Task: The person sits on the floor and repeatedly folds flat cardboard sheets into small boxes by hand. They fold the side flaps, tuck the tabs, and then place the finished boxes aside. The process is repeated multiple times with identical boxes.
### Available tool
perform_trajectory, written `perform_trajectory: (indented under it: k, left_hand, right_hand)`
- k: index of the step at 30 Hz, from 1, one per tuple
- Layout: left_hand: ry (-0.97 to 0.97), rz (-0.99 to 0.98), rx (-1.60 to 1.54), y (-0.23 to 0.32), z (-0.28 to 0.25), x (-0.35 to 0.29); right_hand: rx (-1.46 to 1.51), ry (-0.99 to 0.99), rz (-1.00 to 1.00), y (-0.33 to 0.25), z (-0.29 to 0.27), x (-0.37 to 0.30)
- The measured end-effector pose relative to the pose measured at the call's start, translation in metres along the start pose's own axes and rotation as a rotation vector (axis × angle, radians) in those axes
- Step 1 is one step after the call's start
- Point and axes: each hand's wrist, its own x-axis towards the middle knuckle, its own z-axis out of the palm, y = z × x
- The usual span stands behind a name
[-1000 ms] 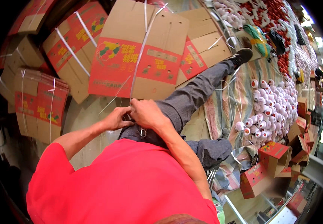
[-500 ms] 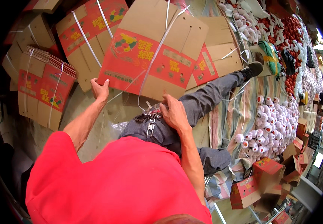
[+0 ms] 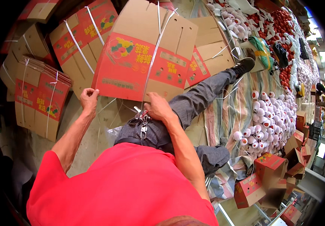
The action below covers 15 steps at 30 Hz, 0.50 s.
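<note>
A bundle of flattened red and brown cardboard cartons [image 3: 126,71] leans in front of me, tied with white plastic strap [image 3: 154,56]. My left hand [image 3: 89,100] is closed at the bundle's near left corner, thumb and fingers pinching the carton edge. At the near edge, my right hand [image 3: 158,107] has its fingers curled where the strap comes down; what they hold is hidden. Just below that hand, a bunch of keys with a metal clip [image 3: 143,126] hangs at my waist. My leg in grey trousers [image 3: 204,98] stretches along the bundle's right side.
More strapped carton bundles stand at left [image 3: 38,100] and behind [image 3: 81,35]. To the right, a pile of fruit in white foam nets [image 3: 269,122] lies on a striped sheet [image 3: 217,130]. Open cartons [image 3: 269,169] sit at lower right. Loose red fruit [image 3: 273,24] lies farther back.
The view has shifted slightly. My right hand has moved up to the bundle's near edge, and the strap's loose loop there no longer shows. My left hand stays at the corner.
</note>
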Motion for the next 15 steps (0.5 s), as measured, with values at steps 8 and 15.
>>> perform_trajectory:
  k: [8,15]
  left_hand:
    - [-0.419,-0.179,-0.274,0.072,0.038,-0.042]
    - [-0.278,0.294,0.107,0.051,0.127,-0.014]
  right_hand:
    - [0.182,-0.234,0.026,0.014,0.018,0.024]
    - [0.313,-0.011,0.167,0.009,0.016,0.017]
